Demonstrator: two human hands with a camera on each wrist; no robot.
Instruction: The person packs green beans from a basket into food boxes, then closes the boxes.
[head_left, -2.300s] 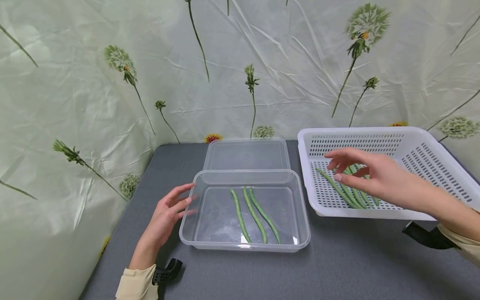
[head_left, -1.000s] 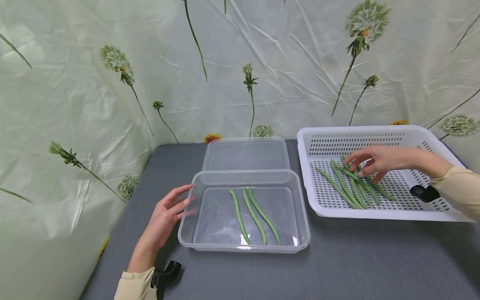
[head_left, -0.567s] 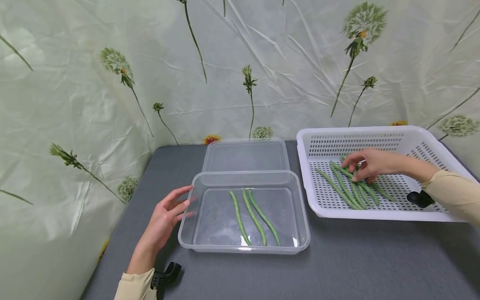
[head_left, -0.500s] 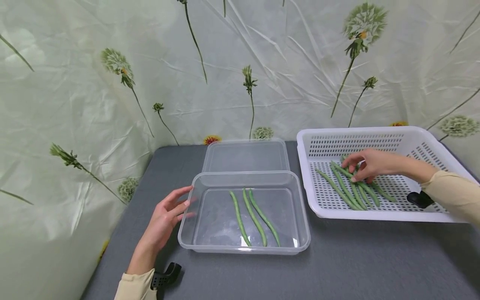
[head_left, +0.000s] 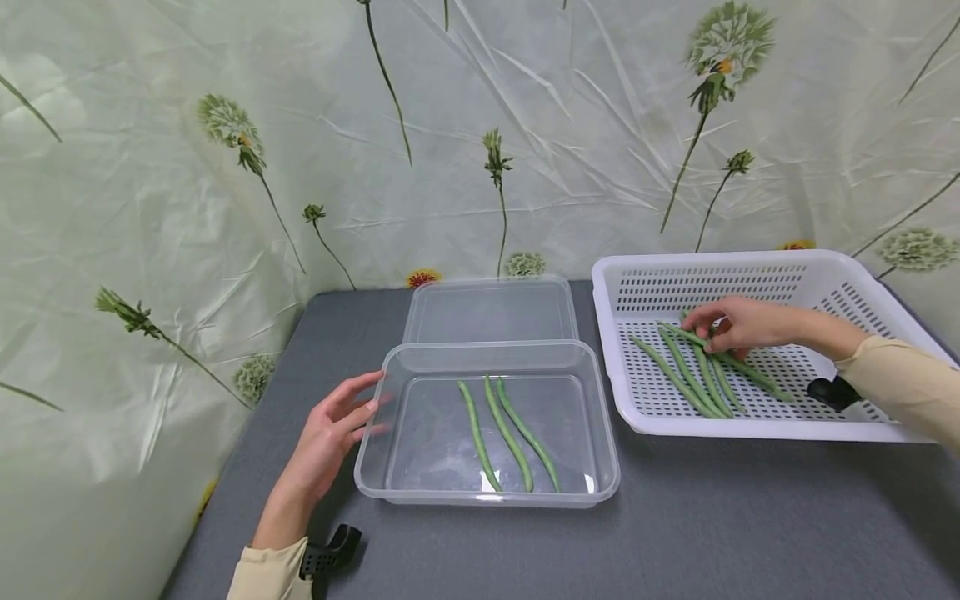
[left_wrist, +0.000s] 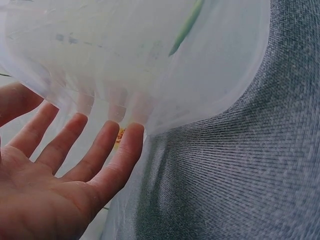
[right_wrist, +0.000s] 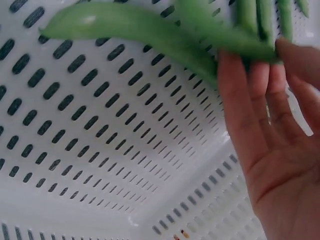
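Green beans [head_left: 508, 433] — three lie in the clear tub [head_left: 600, 467], several remain in the white basket [head_left: 750, 265] — right hand [head_left: 738, 323] pinching one [right_wrist: 150, 30], left hand [head_left: 330, 437] flat-fingered against the tub.

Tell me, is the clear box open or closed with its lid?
Open. The clear box has no cover on top; its lid lies flat on the table behind it, and three green beans lie inside.

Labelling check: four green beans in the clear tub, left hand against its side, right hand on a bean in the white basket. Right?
Not quite: the head view shows three green beans in the clear tub. The left hand, the right hand and the white basket are as you say.
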